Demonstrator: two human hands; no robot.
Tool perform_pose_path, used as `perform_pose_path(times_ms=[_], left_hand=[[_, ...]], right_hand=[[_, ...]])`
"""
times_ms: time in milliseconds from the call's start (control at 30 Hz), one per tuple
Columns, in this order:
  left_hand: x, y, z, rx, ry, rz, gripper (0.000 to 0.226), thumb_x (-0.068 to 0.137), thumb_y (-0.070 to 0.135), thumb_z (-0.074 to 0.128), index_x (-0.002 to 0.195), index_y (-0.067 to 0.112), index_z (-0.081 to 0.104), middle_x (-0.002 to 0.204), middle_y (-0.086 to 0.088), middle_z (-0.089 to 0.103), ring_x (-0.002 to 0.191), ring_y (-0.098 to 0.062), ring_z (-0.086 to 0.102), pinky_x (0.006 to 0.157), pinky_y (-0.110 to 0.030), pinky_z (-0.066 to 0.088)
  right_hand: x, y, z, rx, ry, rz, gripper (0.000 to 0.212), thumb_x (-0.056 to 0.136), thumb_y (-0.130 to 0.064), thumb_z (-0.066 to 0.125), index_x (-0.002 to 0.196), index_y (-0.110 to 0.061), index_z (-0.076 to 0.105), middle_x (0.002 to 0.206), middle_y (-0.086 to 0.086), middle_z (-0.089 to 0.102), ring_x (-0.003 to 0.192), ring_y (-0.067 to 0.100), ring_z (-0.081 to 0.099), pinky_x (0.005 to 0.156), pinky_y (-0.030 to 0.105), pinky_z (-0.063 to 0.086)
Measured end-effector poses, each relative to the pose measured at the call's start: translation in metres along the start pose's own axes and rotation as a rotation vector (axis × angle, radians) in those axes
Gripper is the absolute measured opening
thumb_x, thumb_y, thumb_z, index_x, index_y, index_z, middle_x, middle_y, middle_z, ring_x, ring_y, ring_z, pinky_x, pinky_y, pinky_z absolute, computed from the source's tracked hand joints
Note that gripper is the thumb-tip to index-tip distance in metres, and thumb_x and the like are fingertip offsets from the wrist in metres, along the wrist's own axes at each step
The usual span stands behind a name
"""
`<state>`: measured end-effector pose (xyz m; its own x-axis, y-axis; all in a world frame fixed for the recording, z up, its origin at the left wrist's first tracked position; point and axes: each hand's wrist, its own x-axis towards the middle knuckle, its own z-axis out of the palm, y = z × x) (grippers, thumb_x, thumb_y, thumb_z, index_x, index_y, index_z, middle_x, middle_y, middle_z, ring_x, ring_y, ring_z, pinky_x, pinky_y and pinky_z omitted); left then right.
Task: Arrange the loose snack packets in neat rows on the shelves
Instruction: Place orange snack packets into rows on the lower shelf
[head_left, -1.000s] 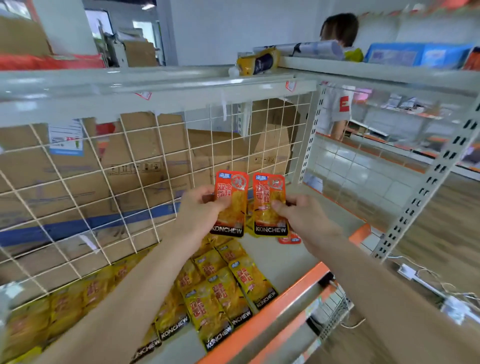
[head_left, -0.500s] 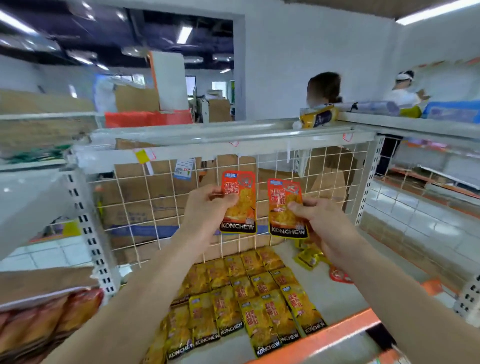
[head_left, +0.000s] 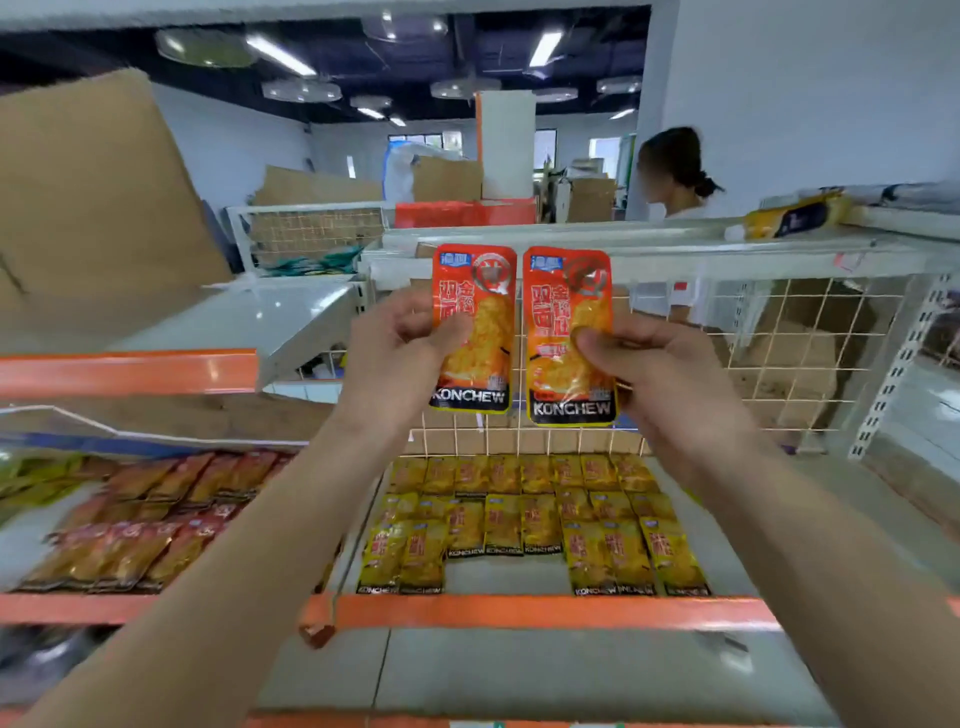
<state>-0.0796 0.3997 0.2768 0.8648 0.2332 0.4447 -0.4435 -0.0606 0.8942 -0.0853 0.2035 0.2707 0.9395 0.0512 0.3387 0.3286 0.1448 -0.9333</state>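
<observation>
1. Shelf (head_left: 545, 610): identified by its orange front edge and taken as the landmark.
2. Left orange packet (head_left: 483, 291): held upright above the shelf. Its left edge is pinched between the thumb and curled fingers of the left hand (head_left: 400, 358).
3. Right orange packet (head_left: 566, 291): held upright above the shelf, just beside the first, with a narrow gap between them. It is pinched by the thumb and curled fingers of the right hand (head_left: 660, 374).
4. Yellow packets (head_left: 519, 519): laid flat in rows on the shelf.
5. Red packets (head_left: 145, 519): laid in rows to the left of the shelf.
6. Wire mesh panel (head_left: 779, 353): fixed at the back of the shelf.
</observation>
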Motion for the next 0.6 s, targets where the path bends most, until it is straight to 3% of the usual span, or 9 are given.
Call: perform_pose_path(times_ms=[133,267,333,433,600], left_hand=[[-0.032,0.018,-0.031,0.056,0.057,0.043,0.023,0.091,0.001,0.068,0.088,0.024,0.072,0.079,0.004,0.076,0.074,-0.013,0.071,0.071,-0.032,0.055],[-0.061,0.026,-0.066,0.057,0.199,0.084,0.017,0.084,0.015,0.074,0.082,0.032,0.075,0.085,-0.02,0.07,0.083,-0.028,0.062,0.088,-0.059,0.054],[-0.075,0.029,-0.082,0.04,0.247,0.099,0.011,0.082,0.02,0.075,0.084,0.031,0.075,0.089,-0.025,0.069,0.084,-0.03,0.062,0.089,-0.066,0.051],[-0.088,0.031,-0.104,0.087,0.278,0.104,0.025,0.09,0.005,0.07,0.081,0.028,0.075,0.084,-0.009,0.075,0.082,-0.028,0.068,0.084,-0.056,0.057],[-0.099,0.038,-0.15,0.084,0.341,0.104,0.019,0.091,0.003,0.067,0.085,0.021,0.07,0.079,0.002,0.076,0.075,-0.015,0.073,0.066,-0.027,0.056]], right_hand=[[-0.018,-0.002,0.026,0.035,-0.067,0.012,0.015,0.09,-0.006,0.067,0.085,-0.015,0.077,0.092,0.002,0.077,0.086,0.015,0.072,0.087,0.039,0.055],[-0.034,-0.005,0.051,0.076,-0.122,0.02,0.016,0.089,-0.007,0.068,0.083,-0.017,0.08,0.093,0.005,0.077,0.085,0.018,0.07,0.089,0.041,0.053],[-0.04,-0.004,0.065,0.074,-0.167,0.024,0.014,0.087,-0.008,0.069,0.086,-0.016,0.08,0.095,0.008,0.077,0.089,0.024,0.07,0.093,0.045,0.053],[-0.048,-0.002,0.089,0.073,-0.233,0.033,0.012,0.085,-0.011,0.071,0.09,-0.017,0.08,0.096,0.009,0.076,0.096,0.034,0.069,0.102,0.055,0.047],[-0.056,0.005,0.134,0.073,-0.346,0.018,0.017,0.087,-0.015,0.069,0.091,-0.027,0.081,0.097,0.002,0.077,0.096,0.021,0.072,0.103,0.052,0.047]])
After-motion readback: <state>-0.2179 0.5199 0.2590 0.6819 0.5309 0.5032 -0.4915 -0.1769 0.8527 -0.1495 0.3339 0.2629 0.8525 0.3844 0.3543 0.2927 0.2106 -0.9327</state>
